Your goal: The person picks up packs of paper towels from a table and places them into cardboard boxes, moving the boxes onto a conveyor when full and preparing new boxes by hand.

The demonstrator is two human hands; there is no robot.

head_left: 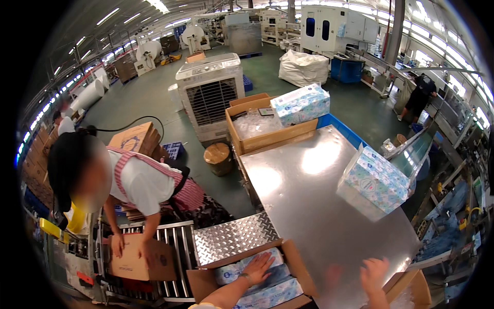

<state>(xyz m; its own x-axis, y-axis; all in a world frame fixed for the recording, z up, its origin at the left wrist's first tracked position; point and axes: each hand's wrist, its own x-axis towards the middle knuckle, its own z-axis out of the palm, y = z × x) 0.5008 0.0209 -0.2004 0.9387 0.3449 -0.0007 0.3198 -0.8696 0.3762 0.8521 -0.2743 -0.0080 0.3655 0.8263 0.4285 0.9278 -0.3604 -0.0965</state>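
An open cardboard box (304,263) stands at the near edge of the metal table, holding several blue-and-white wrapped tissue packs (272,293). My left hand (259,268) lies flat on top of these packs, its fingers spread. Over the table's near right part, my right hand (374,275) is raised with nothing in it, fingers apart and slightly bent. Below it is another open carton (411,288) with clear plastic inside, partly cut off by the rim. A larger floral bundle of tissue packs (374,180) sits at the table's right edge, beyond my right hand.
The shiny metal table (288,195) adjoins a treaded metal plate (234,238) and a roller conveyor (180,257). There a co-worker (149,180) presses both hands on a closed carton (139,257). Another tissue bundle (301,104) rests on a far carton (278,136) of plastic bags.
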